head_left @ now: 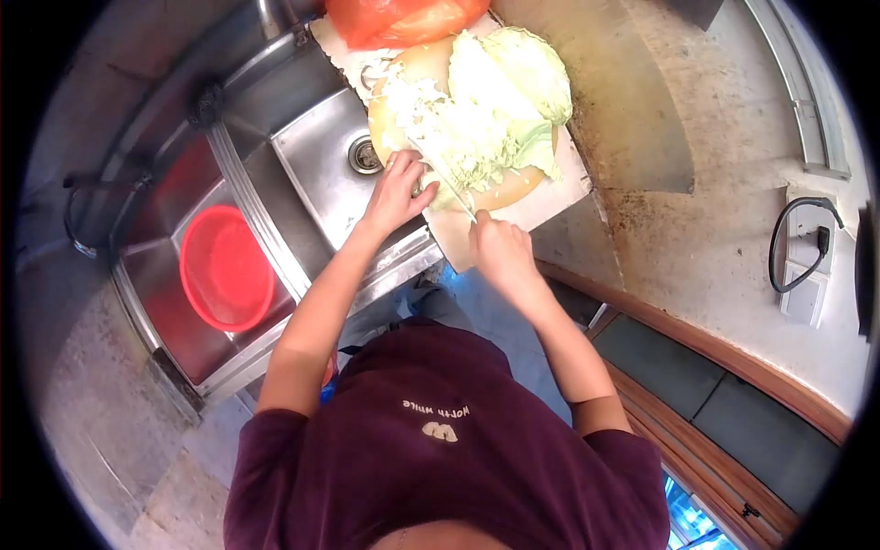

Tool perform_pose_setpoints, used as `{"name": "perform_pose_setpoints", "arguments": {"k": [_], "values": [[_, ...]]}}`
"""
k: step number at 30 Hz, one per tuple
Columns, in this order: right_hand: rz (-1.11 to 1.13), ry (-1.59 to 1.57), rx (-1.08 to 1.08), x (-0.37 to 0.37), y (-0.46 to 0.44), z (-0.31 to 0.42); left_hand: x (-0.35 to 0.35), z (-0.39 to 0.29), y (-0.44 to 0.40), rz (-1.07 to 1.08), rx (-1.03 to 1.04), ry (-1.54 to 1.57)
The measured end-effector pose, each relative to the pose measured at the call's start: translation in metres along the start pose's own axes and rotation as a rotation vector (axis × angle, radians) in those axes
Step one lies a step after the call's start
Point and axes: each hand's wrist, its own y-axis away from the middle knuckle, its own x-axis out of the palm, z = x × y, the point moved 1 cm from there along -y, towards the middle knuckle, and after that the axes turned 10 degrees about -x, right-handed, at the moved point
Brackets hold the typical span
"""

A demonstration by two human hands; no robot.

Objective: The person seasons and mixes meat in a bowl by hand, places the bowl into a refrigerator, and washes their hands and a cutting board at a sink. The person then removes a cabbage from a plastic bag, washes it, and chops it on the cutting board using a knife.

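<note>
My right hand (pixel 501 249) is wrapped round the handle of a knife (pixel 445 171), whose blade points up and left across the cutting board. Fingers bent, my left hand (pixel 399 190) rests at the near left edge of the round board (pixel 518 188), beside the blade and some cabbage; whether it grips a piece is hidden. A heap of shredded cabbage (pixel 467 128) covers the middle of the board. Behind the heap lies a large piece of cabbage (pixel 518 73), pale green.
An orange-red plastic bag (pixel 403 18) sits behind the board. To the left is a metal sink (pixel 316 151) with a drain, then a second basin holding a red bowl (pixel 227 268). A black cable (pixel 779 243) hangs at the right wall.
</note>
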Motion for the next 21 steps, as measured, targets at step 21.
{"name": "perform_pose_setpoints", "arguments": {"k": [21], "values": [[-0.061, -0.123, -0.047, 0.048, -0.072, -0.033, 0.02, 0.012, 0.007, -0.014, -0.095, 0.158]]}}
